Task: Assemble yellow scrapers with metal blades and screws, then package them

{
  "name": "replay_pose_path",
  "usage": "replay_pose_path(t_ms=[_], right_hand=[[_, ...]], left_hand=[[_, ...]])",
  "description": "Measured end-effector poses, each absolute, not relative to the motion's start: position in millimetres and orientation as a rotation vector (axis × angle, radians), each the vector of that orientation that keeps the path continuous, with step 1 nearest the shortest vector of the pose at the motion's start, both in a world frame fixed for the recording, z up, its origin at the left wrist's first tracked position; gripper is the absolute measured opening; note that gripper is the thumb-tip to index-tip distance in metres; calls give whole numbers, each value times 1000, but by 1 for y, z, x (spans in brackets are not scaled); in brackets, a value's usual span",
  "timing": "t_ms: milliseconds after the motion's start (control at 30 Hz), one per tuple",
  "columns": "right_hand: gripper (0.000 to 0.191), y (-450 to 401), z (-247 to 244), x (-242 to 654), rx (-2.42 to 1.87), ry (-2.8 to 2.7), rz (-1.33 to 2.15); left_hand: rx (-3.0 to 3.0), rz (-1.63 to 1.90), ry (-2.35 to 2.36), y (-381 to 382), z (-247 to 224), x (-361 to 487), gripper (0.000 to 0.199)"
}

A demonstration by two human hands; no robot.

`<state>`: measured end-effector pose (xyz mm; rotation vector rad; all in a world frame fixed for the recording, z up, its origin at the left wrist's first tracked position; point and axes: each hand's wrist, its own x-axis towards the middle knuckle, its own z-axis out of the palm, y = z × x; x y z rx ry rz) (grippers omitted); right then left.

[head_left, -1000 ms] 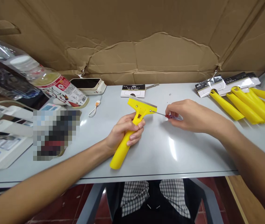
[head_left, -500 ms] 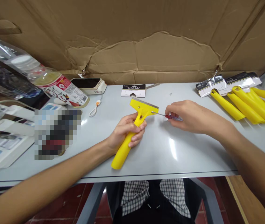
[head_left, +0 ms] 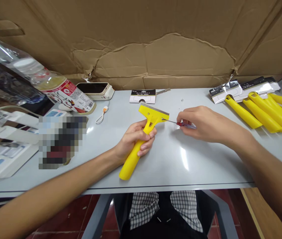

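My left hand (head_left: 138, 139) is wrapped round the neck of a yellow scraper (head_left: 131, 164), whose wide head points away from me. A metal blade (head_left: 155, 109) runs along the head's far edge, and a screw shows on each side of the head. Between the fingertips of my right hand (head_left: 197, 122) is a small screwdriver (head_left: 180, 124) with a red and clear handle. Its thin shaft points left, and the tip meets the screw at the right end of the scraper's head. Part of the screwdriver's handle is hidden by my fingers.
Several yellow scraper handles (head_left: 265, 113) with black-and-white cards lie at the right. A packaging card (head_left: 142, 96) and small screws (head_left: 182, 100) lie behind my hands. At the left are a juice bottle (head_left: 68, 94), a phone (head_left: 93, 89), a short cable (head_left: 102, 115) and power strips (head_left: 9, 162).
Both hands keep their grips, and the screwdriver tip stays at the right screw. The whole view has shifted very slightly.
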<state>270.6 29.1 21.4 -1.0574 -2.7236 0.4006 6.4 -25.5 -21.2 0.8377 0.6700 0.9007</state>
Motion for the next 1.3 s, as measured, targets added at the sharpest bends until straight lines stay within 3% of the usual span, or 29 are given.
replay_pose_path(t_ms=[1300], right_hand=[[18,25,28,273,-1082,-2674,177]], left_hand=[[897,893,813,-27,-22,8,19]])
